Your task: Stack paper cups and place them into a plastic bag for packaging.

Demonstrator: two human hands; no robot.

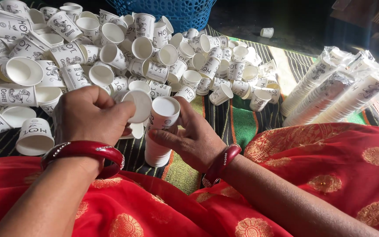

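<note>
Red cloth (154,210) covers the lap; the left hand (91,115) pinches one cup (139,104), the right hand (194,138) wraps the stack (159,136). Best squared mouth-to-mouth before pressing in.

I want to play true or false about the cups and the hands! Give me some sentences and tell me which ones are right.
1. The right hand holds a stack of cups. True.
2. The left hand holds a spoon. False: it holds a single cup.
3. The basket behind the loose cups is red. False: it is blue.
4. Cup stacks in clear bags lie to the right. True.
5. Both wrists wear red bangles. True.
6. The loose cups stand in neat rows. False: they lie jumbled in a heap.
</note>
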